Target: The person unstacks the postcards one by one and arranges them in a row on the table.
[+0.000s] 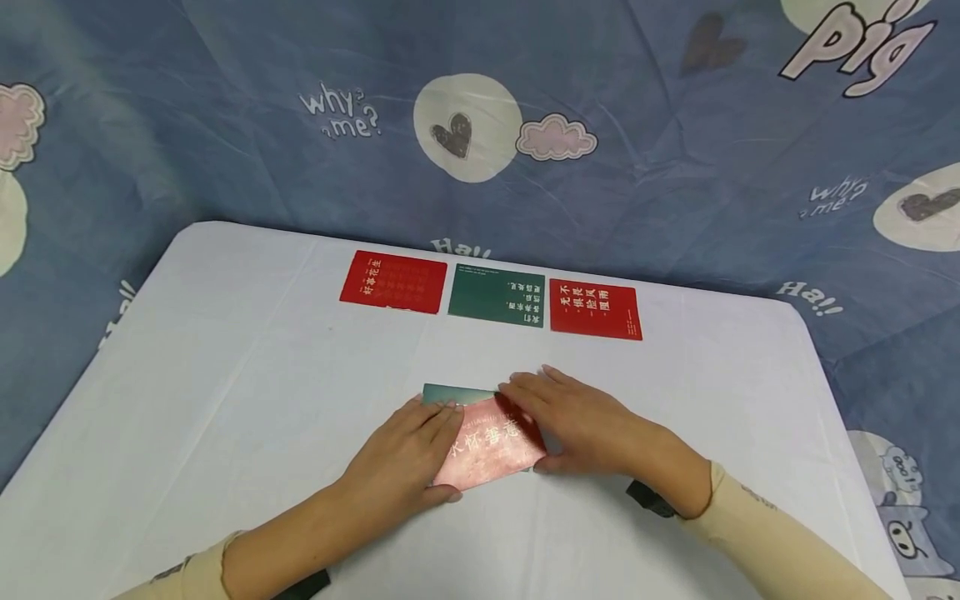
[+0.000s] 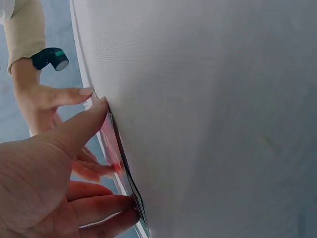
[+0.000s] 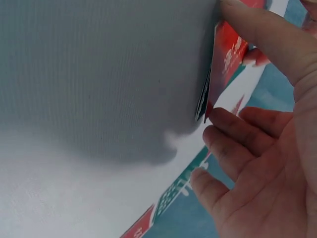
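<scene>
The red card (image 1: 491,450) lies tilted on the white tablecloth (image 1: 225,375), near the middle of the table's front half, on top of a dark green card (image 1: 457,393) of which only the far edge shows. The left hand (image 1: 405,454) lies on the red card's left part with fingers nearly straight and close together, fingertips at the far edge, thumb along the near corner; the left wrist view shows the thumb (image 2: 81,126) and fingers (image 2: 101,208) bracketing the card's edge. The right hand (image 1: 581,421) covers the card's right end with fingers extended and slightly spread, thumb at the near right corner. In the right wrist view its fingers (image 3: 237,134) are gently curved against the raised card edge (image 3: 225,59), which stands off the cloth there. Neither hand is clenched.

Three cards sit in a row along the table's far edge: a red one (image 1: 393,282), a green one (image 1: 497,295), another red one (image 1: 595,309), close together but apart. Bare cloth lies between this row and the hands, and to both sides. A blue patterned sheet (image 1: 637,167) hangs behind.
</scene>
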### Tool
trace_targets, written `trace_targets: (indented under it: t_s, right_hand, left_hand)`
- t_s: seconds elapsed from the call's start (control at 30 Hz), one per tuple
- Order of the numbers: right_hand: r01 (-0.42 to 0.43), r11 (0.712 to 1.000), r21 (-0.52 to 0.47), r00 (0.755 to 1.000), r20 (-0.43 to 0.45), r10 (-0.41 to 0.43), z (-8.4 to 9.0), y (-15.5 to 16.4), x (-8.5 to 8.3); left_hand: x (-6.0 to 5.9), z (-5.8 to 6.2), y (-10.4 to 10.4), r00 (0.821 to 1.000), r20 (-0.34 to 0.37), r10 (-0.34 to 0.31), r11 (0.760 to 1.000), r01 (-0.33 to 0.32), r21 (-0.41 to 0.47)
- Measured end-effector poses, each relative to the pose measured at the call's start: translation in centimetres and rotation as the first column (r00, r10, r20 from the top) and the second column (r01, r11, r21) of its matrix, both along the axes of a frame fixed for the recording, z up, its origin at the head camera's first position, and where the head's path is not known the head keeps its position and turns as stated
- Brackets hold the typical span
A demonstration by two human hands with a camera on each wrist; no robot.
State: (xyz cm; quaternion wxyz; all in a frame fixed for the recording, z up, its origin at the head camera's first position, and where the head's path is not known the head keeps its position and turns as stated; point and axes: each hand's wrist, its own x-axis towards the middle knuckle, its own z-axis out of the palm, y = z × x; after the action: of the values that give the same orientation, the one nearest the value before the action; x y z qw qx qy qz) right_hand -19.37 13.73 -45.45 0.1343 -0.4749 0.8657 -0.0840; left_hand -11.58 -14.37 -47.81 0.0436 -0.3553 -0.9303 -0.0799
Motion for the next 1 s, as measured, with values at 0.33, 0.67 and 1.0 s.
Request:
trace_targets:
  t_s: [0.33, 0.67, 1.0]
  right_hand:
    - [-0.013, 0.999, 0.036, 0.998, -0.065, 0.016, 0.4, -0.2, 0.0]
    - [-0.068, 0.998, 0.019, 0.978, -0.198, 0.070, 0.4, -0.3, 0.5]
    - [-0.062, 0.998, 0.016, 0.985, -0.163, 0.064, 1.4, -0.5, 0.7]
  left_hand:
    - [-0.4, 0.2, 0.0, 0.996, -0.078, -0.031, 0.999, 0.027, -0.045]
    - [-0.4, 0.4, 0.1, 0.994, -0.092, -0.052, 0.994, 0.043, -0.096]
    - [-0.4, 0.4, 0.1, 0.996, -0.068, -0.054, 0.991, 0.045, -0.125]
